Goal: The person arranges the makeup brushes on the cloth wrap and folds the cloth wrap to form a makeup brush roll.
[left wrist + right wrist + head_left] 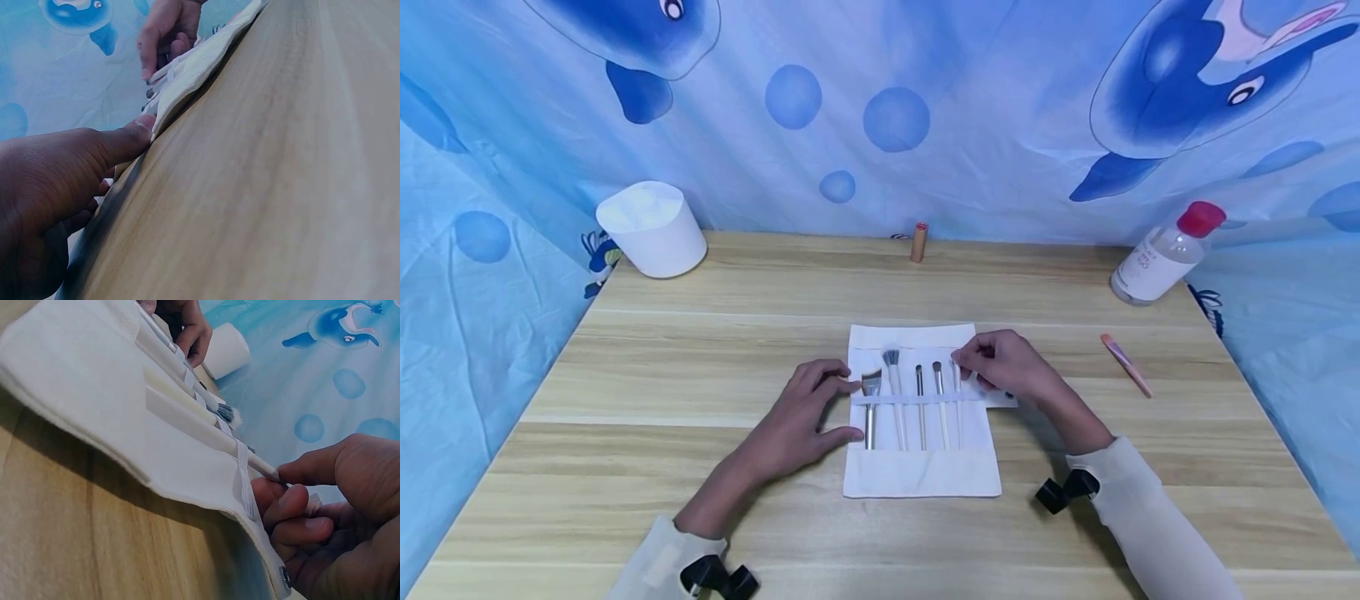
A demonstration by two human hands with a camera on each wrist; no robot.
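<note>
A white fabric brush roll (pixel 921 475) lies unfolded on the table, with several makeup brushes (pixel 895 383) tucked under its elastic strap. My right hand (pixel 1003 362) pinches the upper end of the rightmost brush (pixel 256 464) between thumb and index finger; its tip is hidden by the fingers. That brush's shaft still passes under the strap (pixel 245 478). At the roll's left edge rests my left hand (pixel 801 417), thumb and index finger spread apart. In the left wrist view, its thumb (pixel 134 134) touches the fabric edge. A flat wide brush (pixel 871 387) sits nearest to it.
A pink-handled brush (pixel 1126 365) lies on the table to the right. Farther back stand a clear bottle with a red cap (pixel 1157 262), a small brown tube with a red top (pixel 919 242) and a white roll (pixel 658 233). A blue printed cloth (pixel 850 167) hangs behind the table.
</note>
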